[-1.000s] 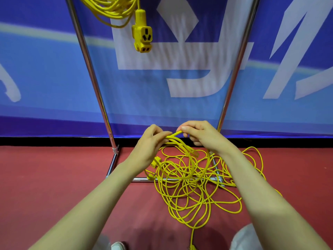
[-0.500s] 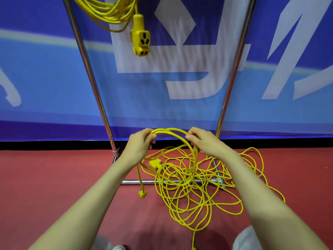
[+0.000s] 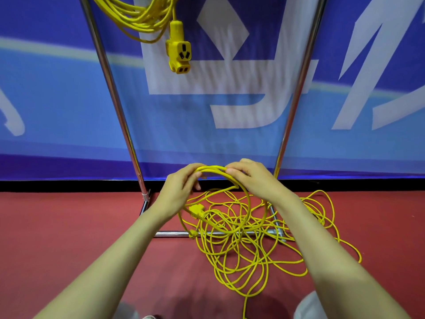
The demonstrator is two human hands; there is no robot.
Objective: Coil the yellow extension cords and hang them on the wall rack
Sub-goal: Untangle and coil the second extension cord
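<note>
Your hands have drawn closer together than half a second ago, and the single arc between them has become a small coil of a couple of turns. Your left hand curls its fingers round the top of that coil. Your right hand pinches the same strands just beside it. The turns hang below your grip.

Most of the loose cord lies tangled on the floor, below and slightly right of your grip, so you are early in coiling this one. A finished hung cord is already on the rack, high above and left of your grip, with its socket block dangling.

Next, hand the new turn to your left, then slide your right down the cord for another length. Expect snags, since the tangle crosses itself many times.
</note>
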